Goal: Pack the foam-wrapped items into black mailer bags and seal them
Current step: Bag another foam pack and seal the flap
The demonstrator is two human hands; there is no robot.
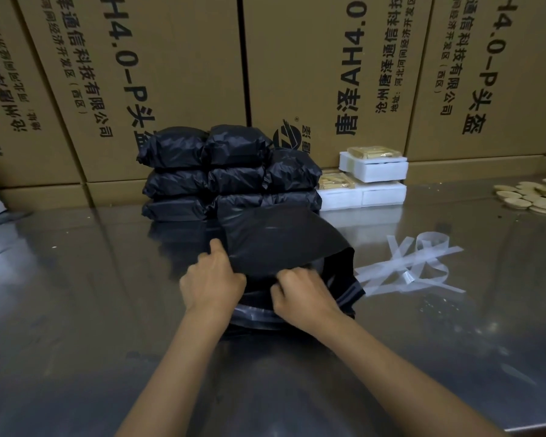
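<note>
Centrally, just below mid-frame, a black mailer bag [284, 244] lies on the steel table [76, 310], its flap lifted. Left hand [212, 279] pinches the flap's left edge, fingers curled. Right hand [303, 294] grips the bag's mouth, fingers bunched together. Behind: stack of sealed black bags [227, 171]; to its right, white foam-wrapped items [372, 181]. Peeled clear strips [416, 263] at right. Cardboard cartons [297, 74] across the top.

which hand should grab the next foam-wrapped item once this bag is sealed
Right, probably. The foam-wrapped items sit far right of the black mailer bag; the right hand is nearer than the left hand.
</note>
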